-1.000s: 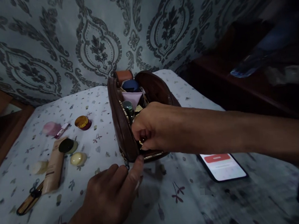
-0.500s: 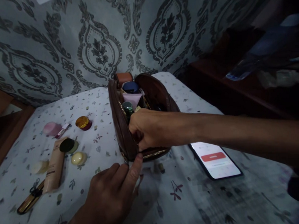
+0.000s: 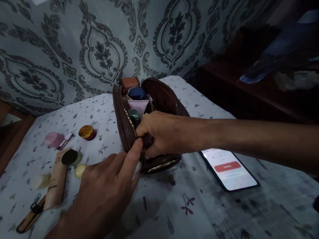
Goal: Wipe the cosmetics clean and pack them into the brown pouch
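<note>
The left hand touches the open, brown leather-look, zippered pouch beside the curled right hand, presumably steadying the rim; whether either grip holds anything cannot be told.

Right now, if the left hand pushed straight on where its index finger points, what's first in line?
The brown bag's zippered rim, right at the fingertip, then likely the right hand just past it. Depth and contact are hard to judge.
</note>
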`<action>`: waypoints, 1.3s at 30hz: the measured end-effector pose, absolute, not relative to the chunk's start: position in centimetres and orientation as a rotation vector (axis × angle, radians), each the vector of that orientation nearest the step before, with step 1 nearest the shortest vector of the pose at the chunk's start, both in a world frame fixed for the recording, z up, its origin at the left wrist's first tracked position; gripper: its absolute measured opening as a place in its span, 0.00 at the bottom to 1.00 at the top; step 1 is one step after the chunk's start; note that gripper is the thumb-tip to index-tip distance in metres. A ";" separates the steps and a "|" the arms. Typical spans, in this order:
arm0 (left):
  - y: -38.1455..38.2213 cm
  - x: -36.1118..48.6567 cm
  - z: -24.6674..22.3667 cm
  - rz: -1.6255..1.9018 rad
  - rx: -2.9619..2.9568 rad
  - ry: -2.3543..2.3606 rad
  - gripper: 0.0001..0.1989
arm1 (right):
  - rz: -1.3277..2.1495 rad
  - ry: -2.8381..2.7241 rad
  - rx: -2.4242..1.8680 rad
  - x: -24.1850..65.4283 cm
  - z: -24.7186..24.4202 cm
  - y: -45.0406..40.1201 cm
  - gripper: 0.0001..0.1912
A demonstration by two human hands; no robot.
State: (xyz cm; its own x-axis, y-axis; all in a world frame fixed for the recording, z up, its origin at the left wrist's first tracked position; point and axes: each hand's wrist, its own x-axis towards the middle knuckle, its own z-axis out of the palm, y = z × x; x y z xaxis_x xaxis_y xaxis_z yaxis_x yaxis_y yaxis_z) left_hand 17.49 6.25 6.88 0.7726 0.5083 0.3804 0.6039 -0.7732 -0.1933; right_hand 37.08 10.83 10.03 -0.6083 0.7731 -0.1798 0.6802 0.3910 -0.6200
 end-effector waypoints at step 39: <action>6.4 16.8 5.8 -0.569 -2.713 -0.848 0.18 | 0.783 -2.394 -1.202 39.6 10.7 7.8 0.05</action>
